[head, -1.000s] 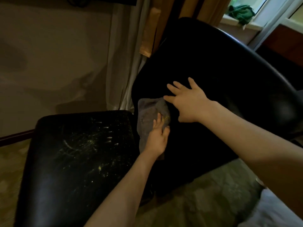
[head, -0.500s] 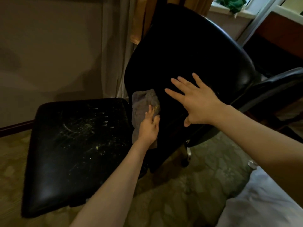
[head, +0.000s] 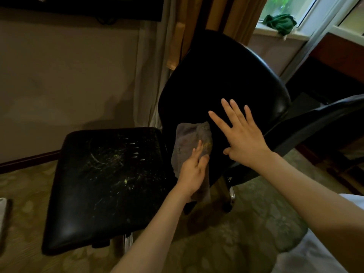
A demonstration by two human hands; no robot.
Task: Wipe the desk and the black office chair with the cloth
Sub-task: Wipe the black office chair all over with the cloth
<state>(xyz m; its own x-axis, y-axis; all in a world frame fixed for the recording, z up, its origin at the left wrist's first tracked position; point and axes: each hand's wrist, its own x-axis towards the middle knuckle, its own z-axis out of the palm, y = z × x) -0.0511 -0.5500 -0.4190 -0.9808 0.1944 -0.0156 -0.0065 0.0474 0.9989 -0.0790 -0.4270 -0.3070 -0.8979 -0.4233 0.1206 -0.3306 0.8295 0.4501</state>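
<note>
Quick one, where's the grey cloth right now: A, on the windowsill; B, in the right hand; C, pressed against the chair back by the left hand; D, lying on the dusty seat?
C: the left hand presses the grey cloth flat onto the black chair back.

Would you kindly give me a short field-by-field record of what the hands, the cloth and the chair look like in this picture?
left hand: presses the cloth against the lower backrest, fingers straight
right hand: open, fingers spread, flat on the backrest beside the cloth
cloth: grey, yellowish specks near one edge, hangs down past the left hand
seat: black, streaked with pale and yellowish specks, apparently not yet wiped
background: green fabric on the windowsill
</note>
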